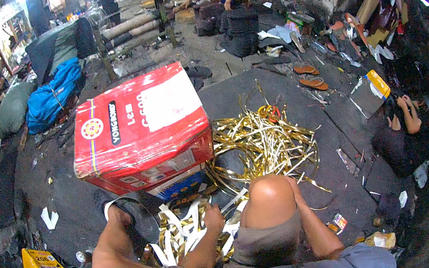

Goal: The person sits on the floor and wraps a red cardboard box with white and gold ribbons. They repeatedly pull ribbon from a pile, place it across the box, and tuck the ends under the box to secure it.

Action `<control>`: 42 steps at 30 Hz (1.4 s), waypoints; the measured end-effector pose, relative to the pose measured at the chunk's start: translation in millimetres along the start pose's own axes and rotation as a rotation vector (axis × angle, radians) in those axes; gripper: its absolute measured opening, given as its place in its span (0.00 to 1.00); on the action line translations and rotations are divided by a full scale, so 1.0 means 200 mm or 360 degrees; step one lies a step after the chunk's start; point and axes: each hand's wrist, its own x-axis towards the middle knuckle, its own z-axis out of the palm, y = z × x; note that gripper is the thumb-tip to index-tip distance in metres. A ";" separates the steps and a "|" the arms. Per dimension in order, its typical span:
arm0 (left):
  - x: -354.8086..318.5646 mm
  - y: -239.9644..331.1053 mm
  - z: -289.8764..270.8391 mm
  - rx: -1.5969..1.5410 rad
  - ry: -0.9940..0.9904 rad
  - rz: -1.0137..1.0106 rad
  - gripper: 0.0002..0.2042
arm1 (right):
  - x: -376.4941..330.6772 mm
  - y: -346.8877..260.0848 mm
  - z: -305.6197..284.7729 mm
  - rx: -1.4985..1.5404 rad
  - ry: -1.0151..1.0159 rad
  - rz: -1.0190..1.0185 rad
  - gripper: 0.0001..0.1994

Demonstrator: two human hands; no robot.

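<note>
The person sits on a dark, gritty floor with 1 bare knee (271, 200) raised in the middle of the view. The left hand (213, 216) reaches down into a loose heap of flat, glossy gold and white strips (185, 232) lying between the legs; its fingers curl into the strips, though how tightly they close cannot be told. The right hand (292, 182) is mostly hidden behind the knee, so its grip cannot be told either. Just beyond the knee lies a larger tangle of thin, shiny gold strips (266, 143), curled and springy, spread across a dark mat (331, 133). To the left of that tangle stands a red cardboard box (139, 128), its corners dented, stacked on a second, flatter box (178, 186).
</note>
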 end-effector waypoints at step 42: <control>-0.70 0.48 -1.88 -0.0789 0.0544 0.1193 0.44 | -0.27 -2.05 -0.30 -0.0626 -0.1390 -0.1526 0.13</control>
